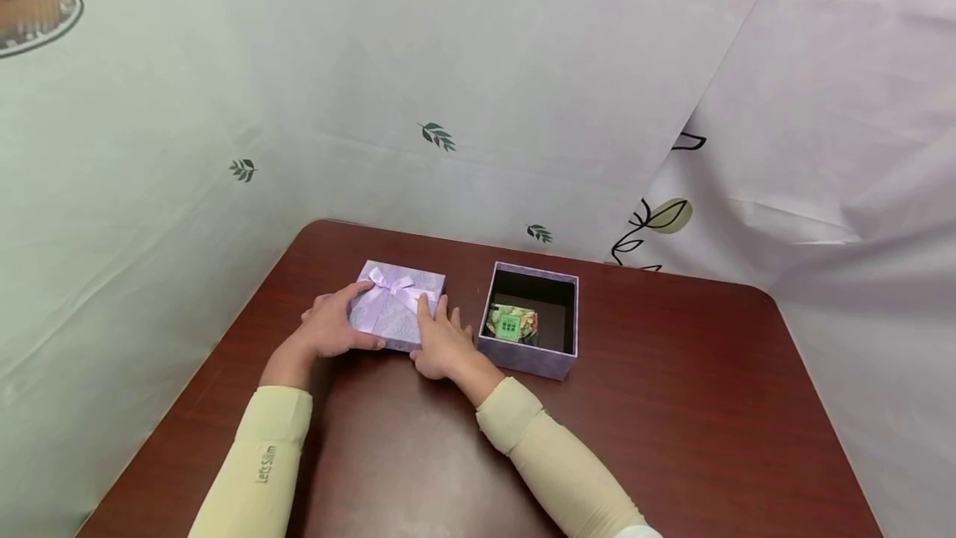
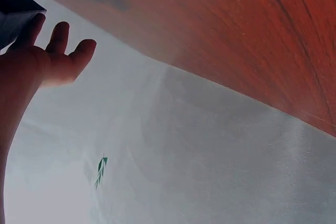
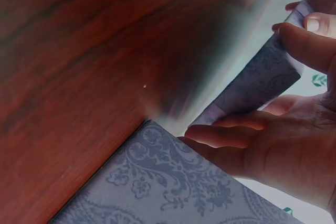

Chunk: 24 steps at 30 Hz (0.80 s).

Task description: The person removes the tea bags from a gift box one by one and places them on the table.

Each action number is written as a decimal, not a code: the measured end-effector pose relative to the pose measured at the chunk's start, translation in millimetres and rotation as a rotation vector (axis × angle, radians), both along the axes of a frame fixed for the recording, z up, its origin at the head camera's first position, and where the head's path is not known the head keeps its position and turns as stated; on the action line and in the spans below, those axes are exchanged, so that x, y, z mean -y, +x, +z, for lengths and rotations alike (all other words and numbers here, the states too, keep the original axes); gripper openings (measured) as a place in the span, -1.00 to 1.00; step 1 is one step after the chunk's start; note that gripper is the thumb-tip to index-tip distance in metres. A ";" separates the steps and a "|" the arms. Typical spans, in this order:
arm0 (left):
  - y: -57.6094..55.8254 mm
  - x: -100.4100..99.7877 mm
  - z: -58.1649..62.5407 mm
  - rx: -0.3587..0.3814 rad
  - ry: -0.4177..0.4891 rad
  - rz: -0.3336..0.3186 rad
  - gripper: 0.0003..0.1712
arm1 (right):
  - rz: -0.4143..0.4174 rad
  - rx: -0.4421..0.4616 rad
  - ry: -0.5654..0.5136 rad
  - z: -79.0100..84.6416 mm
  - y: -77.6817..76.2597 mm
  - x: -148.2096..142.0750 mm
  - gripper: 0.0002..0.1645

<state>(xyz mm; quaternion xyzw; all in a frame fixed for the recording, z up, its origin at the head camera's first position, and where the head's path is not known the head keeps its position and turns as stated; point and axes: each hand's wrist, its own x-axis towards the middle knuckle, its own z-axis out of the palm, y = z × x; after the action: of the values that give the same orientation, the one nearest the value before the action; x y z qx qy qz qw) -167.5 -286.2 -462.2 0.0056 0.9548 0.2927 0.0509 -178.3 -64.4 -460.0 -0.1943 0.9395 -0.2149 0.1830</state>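
A purple gift box lid (image 1: 406, 322) with a satin ribbon bow (image 1: 393, 283) is at the left of the table, top side up. At its left side my left hand (image 1: 334, 325) holds it, thumb along the near edge and fingers toward the far left corner. My right hand (image 1: 446, 344) grips the lid's right side, its thumb at the near right corner. The right wrist view shows fingers against the lid's patterned side wall (image 3: 257, 80). In the left wrist view my left hand (image 2: 50, 59) touches a dark corner of the lid (image 2: 21, 17).
Just right of my right hand stands the open purple box base (image 1: 526, 358), dark inside. A colourful packet with a green label (image 1: 510, 325) lies in it. The reddish-brown table (image 1: 672, 372) meets a white printed curtain (image 1: 478, 90) at the back.
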 end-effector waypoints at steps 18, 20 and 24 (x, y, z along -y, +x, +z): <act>-4.4 3.2 -13.3 0.041 -0.004 -0.017 0.29 | 0.008 -0.036 0.064 -10.4 -2.3 7.3 0.11; -4.4 3.7 -14.7 0.033 0.000 -0.016 0.29 | 0.013 -0.047 0.071 -11.7 -2.2 8.2 0.11; -4.6 4.0 -15.9 0.017 0.008 -0.013 0.29 | 0.019 -0.065 0.081 -11.9 -2.4 9.8 0.11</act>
<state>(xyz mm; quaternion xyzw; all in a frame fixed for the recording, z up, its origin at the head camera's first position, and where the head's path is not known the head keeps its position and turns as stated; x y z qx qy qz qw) -172.1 -290.2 -478.0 0.0093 0.9531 0.2964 0.0609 -180.7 -74.2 -471.9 -0.2025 0.9509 -0.1687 0.1621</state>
